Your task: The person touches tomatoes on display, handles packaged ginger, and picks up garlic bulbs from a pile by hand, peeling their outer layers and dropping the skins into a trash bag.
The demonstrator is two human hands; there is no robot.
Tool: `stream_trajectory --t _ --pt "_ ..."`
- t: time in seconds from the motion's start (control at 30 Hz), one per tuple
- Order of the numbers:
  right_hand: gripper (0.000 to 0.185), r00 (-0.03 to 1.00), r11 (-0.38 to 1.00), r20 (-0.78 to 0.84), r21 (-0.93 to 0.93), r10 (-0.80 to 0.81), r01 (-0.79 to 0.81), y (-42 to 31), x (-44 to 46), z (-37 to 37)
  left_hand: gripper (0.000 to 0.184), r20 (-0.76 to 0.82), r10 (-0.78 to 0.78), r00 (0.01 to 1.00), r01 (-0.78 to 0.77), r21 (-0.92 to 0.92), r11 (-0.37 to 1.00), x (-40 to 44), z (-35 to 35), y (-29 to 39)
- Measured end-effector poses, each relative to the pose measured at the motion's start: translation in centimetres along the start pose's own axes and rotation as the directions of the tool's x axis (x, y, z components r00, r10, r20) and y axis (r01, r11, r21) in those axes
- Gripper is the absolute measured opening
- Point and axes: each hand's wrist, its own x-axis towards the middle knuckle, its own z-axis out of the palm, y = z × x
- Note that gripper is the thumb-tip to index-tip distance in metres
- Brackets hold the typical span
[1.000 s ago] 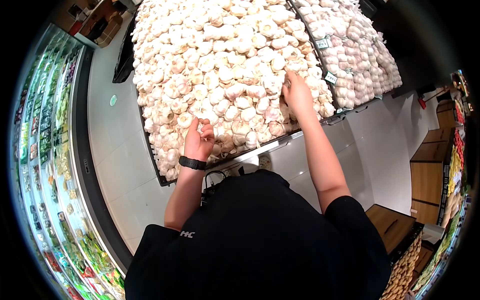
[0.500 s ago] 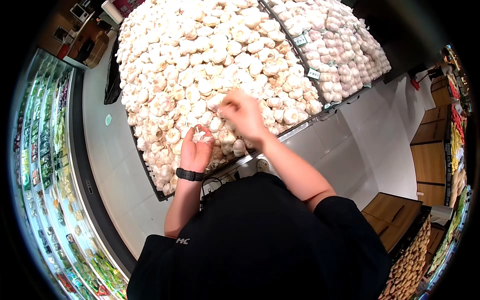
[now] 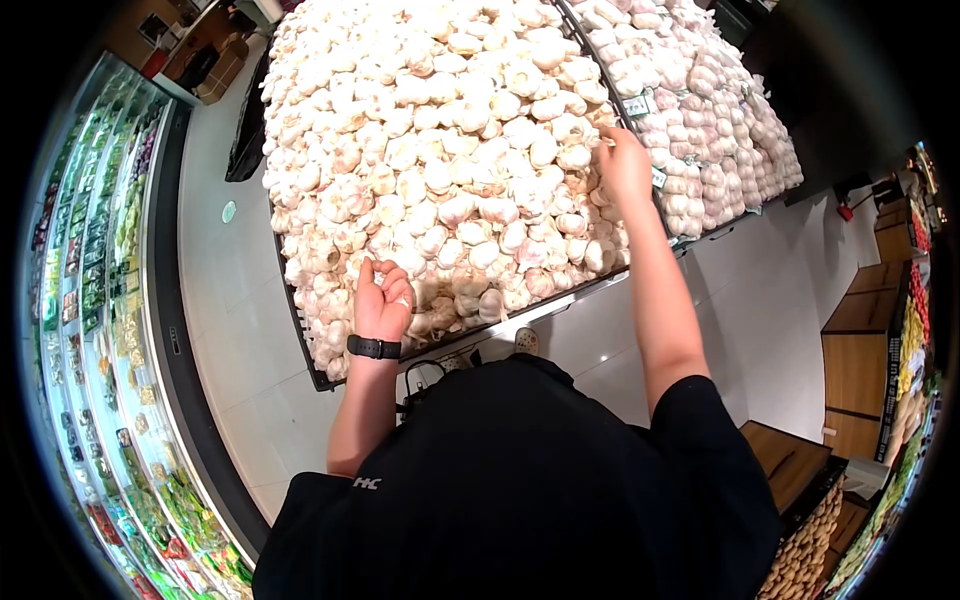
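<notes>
Palm up over the near left part of a big heap of loose garlic bulbs (image 3: 430,180), my left hand (image 3: 383,305) has its fingers curled in. Small white garlic scraps (image 3: 402,299) show between the fingers and palm. My right hand (image 3: 626,168) reaches out to the heap's right side, beside the black divider (image 3: 597,62). Its thumb and fingers are drawn together at the bulbs there; what they pinch, if anything, is too small to make out. A black watch (image 3: 374,347) circles my left wrist.
Beyond the divider lie netted bags of garlic (image 3: 700,130) with price tags (image 3: 637,105). A refrigerated shelf case (image 3: 110,330) runs along the left. At the right stand wooden produce stands (image 3: 855,360). The display's metal front edge (image 3: 520,318) lies just before my body.
My right hand has moved right and away from me, from near the left hand to the divider. My left hand's fingers have curled over the scraps. The view has shifted slightly.
</notes>
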Motion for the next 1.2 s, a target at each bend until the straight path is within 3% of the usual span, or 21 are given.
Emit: stream_trajectory --t 0.13,0.2,0.27,0.4,0.43,0.53,0.57,0.6,0.67,0.7,0.73,0.8,0.83,0.87,0.93,0.97,1.03,1.07,1.1,1.13,1.2 --pt "0.026 0.983 0.997 0.174 0.065 -0.055 0.044 4.9 2.6 1.4 0.031 -0.029 0.037 0.999 -0.037 -0.007 0.999 -0.6 -0.3 0.2" --pt "0.023 0.98 0.996 0.18 0.061 -0.082 0.072 5.0 3.1 1.9 0.03 -0.003 0.021 1.0 -0.021 -0.022 1.0 -0.7 -0.8 0.4" --pt "0.023 0.993 0.972 0.115 0.228 0.03 -0.055 4.5 3.3 2.0 0.029 -0.004 0.025 1.0 -0.025 -0.013 1.0 -1.0 -0.9 0.4" --pt "0.027 0.993 0.997 0.102 -0.046 -0.057 0.062 1.7 2.3 2.0 0.028 -0.035 0.062 0.997 -0.06 0.068 0.996 -0.9 -0.8 0.2" --pt "0.031 0.987 0.997 0.162 -0.08 0.002 0.011 1.6 2.7 2.1 0.028 -0.032 0.076 0.997 -0.074 0.062 0.995 -1.0 -0.7 0.0" --pt "0.028 0.979 0.986 0.192 0.137 0.072 -0.099 3.6 3.4 3.1 0.027 -0.059 0.115 0.992 -0.104 0.157 0.982 -0.8 -0.3 -0.6" --pt "0.023 0.985 0.996 0.145 -0.004 0.094 -0.094 3.4 3.5 2.6 0.027 -0.024 0.106 0.994 -0.102 0.134 0.986 -0.6 -0.7 -0.5" --pt "0.018 0.999 0.993 -0.043 0.114 0.016 -0.011 2.6 3.1 2.1 0.027 0.01 0.097 0.995 -0.097 0.111 0.989 -0.5 -0.7 -0.5" --pt "0.016 0.985 0.928 -0.022 0.338 0.174 -0.157 -1.7 2.0 -0.1 0.031 -0.044 0.041 0.998 -0.037 0.1 0.994 -0.2 -0.5 -0.8" --pt "0.013 0.991 0.869 -0.023 0.484 0.133 -0.106 -4.9 0.7 -0.2 0.033 0.045 0.02 0.999 -0.025 0.125 0.992 0.6 -1.5 -0.5" --pt "0.012 0.981 0.815 0.137 0.548 0.136 -0.19 -8.5 -1.0 -0.3 0.033 0.047 0.027 0.999 -0.032 0.119 0.992 0.8 -1.0 -0.9" --pt "0.009 0.943 0.852 0.257 0.521 -0.213 0.051 -14.7 -5.6 1.7 0.029 -0.009 0.081 0.997 -0.078 0.17 0.982 1.3 0.5 -2.3" --pt "0.008 0.854 0.823 0.21 0.448 -0.476 0.349 -17.5 -7.6 2.5 0.029 0.022 0.075 0.997 -0.078 0.19 0.979 1.4 1.0 -2.9" --pt "0.012 0.643 0.845 0.553 0.279 -0.53 0.456 -20.5 -8.2 2.3 0.03 0.011 0.051 0.999 -0.052 0.124 0.991 2.1 1.3 -3.2" --pt "0.023 0.528 0.63 0.346 0.378 -0.776 0.679 -21.2 -10.3 5.0 0.03 0.114 0.082 0.99 -0.12 0.378 0.918 0.4 4.3 -4.4" --pt "0.023 0.522 0.625 0.345 0.377 -0.78 0.683 -21.4 -9.9 4.9 0.029 0.108 0.095 0.99 -0.128 0.36 0.924 0.6 4.4 -4.2" --pt "0.034 0.551 0.663 0.37 0.463 -0.748 0.588 -21.6 -7.5 3.8 0.027 0.065 0.119 0.991 -0.131 0.218 0.967 2.9 2.3 -2.2" --pt "0.039 0.599 0.813 0.571 0.512 -0.562 0.276 -21.6 -4.7 2.2 0.026 0.016 0.13 0.991 -0.131 0.075 0.989 3.7 1.6 -1.4" --pt "0.038 0.678 0.889 0.589 0.39 -0.44 0.238 -21.4 -1.9 1.3 0.024 -0.013 0.157 0.988 -0.155 0.092 0.984 2.8 2.7 -1.4" --pt "0.035 0.729 0.952 0.615 0.15 -0.301 0.266 -21.7 1.5 0.9 0.024 -0.009 0.165 0.986 -0.164 0.078 0.983 2.7 2.5 -1.0" --pt "0.032 0.836 0.867 0.3 -0.05 -0.46 0.495 -18.2 7.0 4.2 0.024 0.056 0.106 0.993 -0.107 0.021 0.994 2.5 1.9 -0.4"
